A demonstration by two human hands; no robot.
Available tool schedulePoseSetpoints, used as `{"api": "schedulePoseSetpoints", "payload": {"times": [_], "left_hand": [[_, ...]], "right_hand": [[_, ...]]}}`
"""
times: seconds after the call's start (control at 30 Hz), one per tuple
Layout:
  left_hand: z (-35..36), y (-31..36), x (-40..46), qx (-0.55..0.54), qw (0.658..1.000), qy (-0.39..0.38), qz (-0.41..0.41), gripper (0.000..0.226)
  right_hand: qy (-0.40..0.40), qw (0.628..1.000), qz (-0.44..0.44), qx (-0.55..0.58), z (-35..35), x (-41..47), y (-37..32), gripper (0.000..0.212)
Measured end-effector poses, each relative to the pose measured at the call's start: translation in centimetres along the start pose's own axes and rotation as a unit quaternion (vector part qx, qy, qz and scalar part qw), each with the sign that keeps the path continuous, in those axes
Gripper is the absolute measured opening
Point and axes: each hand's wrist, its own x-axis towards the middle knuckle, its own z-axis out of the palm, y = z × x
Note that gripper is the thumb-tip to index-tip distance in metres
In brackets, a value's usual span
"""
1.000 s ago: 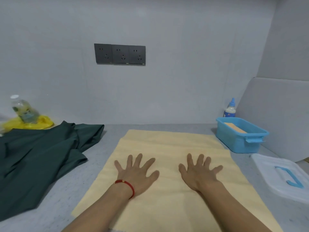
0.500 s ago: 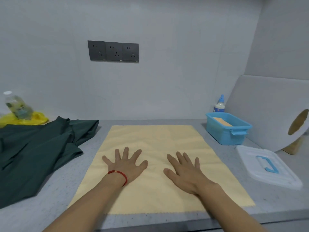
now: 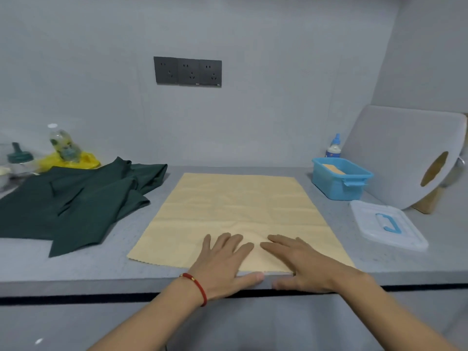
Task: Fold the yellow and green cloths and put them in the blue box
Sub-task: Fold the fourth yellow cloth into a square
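We are seeing a grey counter (image 3: pixel 106 264) carrying the yellow cloth (image 3: pixel 235 206), green cloth (image 3: pixel 76 201), blue box (image 3: pixel 339 183) and a clear lid (image 3: pixel 387 224).

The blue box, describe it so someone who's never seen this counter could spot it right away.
Start at the large roll of white paper at the counter's right end. Just left of it, near the wall, sits the blue box, open-topped with something tan inside. Its clear lid lies separately in front.

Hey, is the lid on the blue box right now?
No, the blue box stands open by the wall, and its clear lid lies flat on the counter in front of it.
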Motion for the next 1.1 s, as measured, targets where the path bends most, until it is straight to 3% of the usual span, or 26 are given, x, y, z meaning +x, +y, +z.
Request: {"api": "schedulePoseSetpoints", "payload": {"times": [0.1, 0.4, 0.5, 0.63, 0.73, 0.83, 0.93, 1.03, 1.1], "left_hand": [[-0.5, 0.0, -0.9, 0.037, 0.999, 0.017, 0.02, 0.075], [-2.2, -0.4, -1.9, -0.047, 0.998, 0.005, 0.037, 0.05], [-3.5, -2.4, -2.0, -0.014, 0.999, 0.005, 0.036, 0.037], [-5.7, -6.7, -2.8, 0.029, 0.998, -0.015, -0.054, 0.032], [-7.2, -10.5, -2.9, 0.018, 0.99, -0.015, -0.142, 0.008], [-8.2, -13.2, -2.1, -0.06, 0.975, 0.018, -0.211, 0.028], [-8.4, -15.3, -0.1, -0.172, 0.947, 0.073, -0.26, 0.03], [-7.7, -16.8, 2.4, -0.251, 0.913, 0.113, -0.301, 0.019], [-6.8, -17.5, 4.2, -0.294, 0.885, 0.144, -0.332, 0.024]], "right_hand": [[0.038, 0.999, 0.007, 0.014, 0.0, -2.2, 0.5, 0.07], [0.178, 0.973, 0.129, 0.068, -0.8, -6.7, 2.2, 0.03], [0.214, 0.96, 0.159, 0.086, -1.1, -6.7, 2.7, 0.022], [0.258, 0.942, 0.199, 0.083, -1.6, -5.7, 4.1, 0.027], [0.276, 0.932, 0.221, 0.083, -2.1, -4.3, 5.2, 0.03], [0.287, 0.923, 0.243, 0.086, -2.5, -2.6, 5.8, 0.024], [0.3, 0.91, 0.271, 0.089, -3.1, -0.1, 6.5, 0.012], [0.329, 0.89, 0.302, 0.091, -3.4, 2.8, 7.6, 0.013], [0.351, 0.876, 0.32, 0.083, -3.7, 4.8, 8.3, 0.015]]}}
